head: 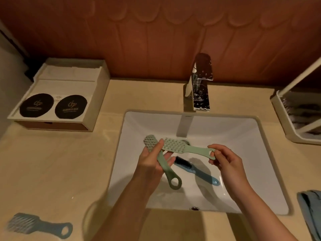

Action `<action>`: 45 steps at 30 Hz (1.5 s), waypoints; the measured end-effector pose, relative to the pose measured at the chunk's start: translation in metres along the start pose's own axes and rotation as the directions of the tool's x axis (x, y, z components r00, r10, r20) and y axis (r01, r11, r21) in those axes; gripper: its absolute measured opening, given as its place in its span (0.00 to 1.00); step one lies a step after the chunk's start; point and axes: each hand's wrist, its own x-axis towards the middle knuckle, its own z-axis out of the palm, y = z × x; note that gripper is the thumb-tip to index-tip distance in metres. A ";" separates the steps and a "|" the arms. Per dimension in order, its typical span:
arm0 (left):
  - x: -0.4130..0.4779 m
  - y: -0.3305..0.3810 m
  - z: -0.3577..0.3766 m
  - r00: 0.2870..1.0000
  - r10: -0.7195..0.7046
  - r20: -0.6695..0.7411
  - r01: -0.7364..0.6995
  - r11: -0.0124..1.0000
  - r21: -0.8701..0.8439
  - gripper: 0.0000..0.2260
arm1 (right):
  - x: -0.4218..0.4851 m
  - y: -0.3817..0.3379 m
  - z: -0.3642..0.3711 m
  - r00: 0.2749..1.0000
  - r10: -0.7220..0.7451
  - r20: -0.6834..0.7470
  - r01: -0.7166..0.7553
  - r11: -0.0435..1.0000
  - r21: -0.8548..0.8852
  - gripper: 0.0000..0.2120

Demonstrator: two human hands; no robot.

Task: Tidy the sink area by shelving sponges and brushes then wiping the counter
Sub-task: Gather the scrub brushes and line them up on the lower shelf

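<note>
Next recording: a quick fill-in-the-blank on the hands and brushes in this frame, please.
1. The left hand grips one brush, coloured ____.
2. The right hand pinches another brush by its ____, near the hanging hole.
3. The black-bristled brush lies in the ____.
Missing words: green; handle; sink.

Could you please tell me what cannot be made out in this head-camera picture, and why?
All head view.
- Rack: cut off by the right edge; contents dark and blurred.
- Blue cloth: also cut off there.
- Blue counter brush: blurred near the corner, bristles unclear.
- Black discs: printing too small to read.
- Green brush: neck partly covered by the left hand.
- Second green brush: handle tip partly covered by the right hand.
</note>
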 end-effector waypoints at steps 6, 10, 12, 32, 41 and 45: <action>-0.001 -0.026 0.022 0.989 0.136 -0.054 -0.117 0.957 0.267 0.17 | 0.003 0.010 -0.035 0.993 -0.115 0.005 0.112 0.955 -0.274 0.13; -0.002 -0.049 0.048 0.980 0.160 -0.120 -0.125 0.959 0.254 0.15 | 0.006 0.011 -0.051 0.935 -0.317 0.157 0.328 0.611 -0.720 0.17; -0.003 -0.064 0.064 0.980 0.154 -0.129 -0.118 0.960 0.252 0.13 | 0.004 0.000 -0.053 0.928 -0.288 0.237 0.369 0.608 -0.703 0.23; 0.027 -0.176 0.237 0.990 -0.107 -0.093 0.119 0.984 0.136 0.19 | 0.063 0.017 -0.275 0.882 -0.465 -0.079 0.342 0.747 -0.570 0.12; 0.050 -0.203 0.277 0.980 -0.094 -0.177 0.121 0.981 0.151 0.12 | 0.132 0.016 -0.354 0.895 -0.422 -0.146 0.227 0.712 -0.665 0.10; 0.053 -0.210 0.284 0.974 -0.108 -0.200 0.115 0.993 0.023 0.12 | 0.185 0.000 -0.373 0.916 -0.352 -0.192 0.134 0.720 -0.681 0.12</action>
